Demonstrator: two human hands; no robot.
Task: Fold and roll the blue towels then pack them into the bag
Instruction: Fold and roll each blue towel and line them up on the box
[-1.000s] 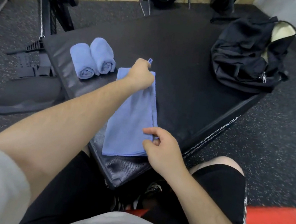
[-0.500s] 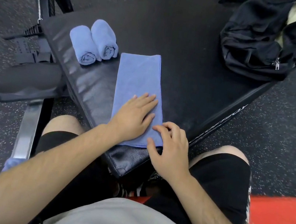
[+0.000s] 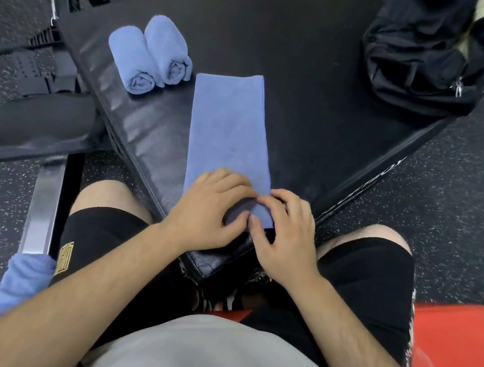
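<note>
Pinching the near end of the folded towel (image 3: pixel 228 124), left hand (image 3: pixel 208 206) and right hand (image 3: pixel 286 234) grip it. Two rolled towels (image 3: pixel 153 55) lie alongside.

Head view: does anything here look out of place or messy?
One blue towel sits bunched up low on the left, by the metal rail, off the black pad where the two rolled towels and the folded towel lie. Otherwise nothing stands out.
</note>
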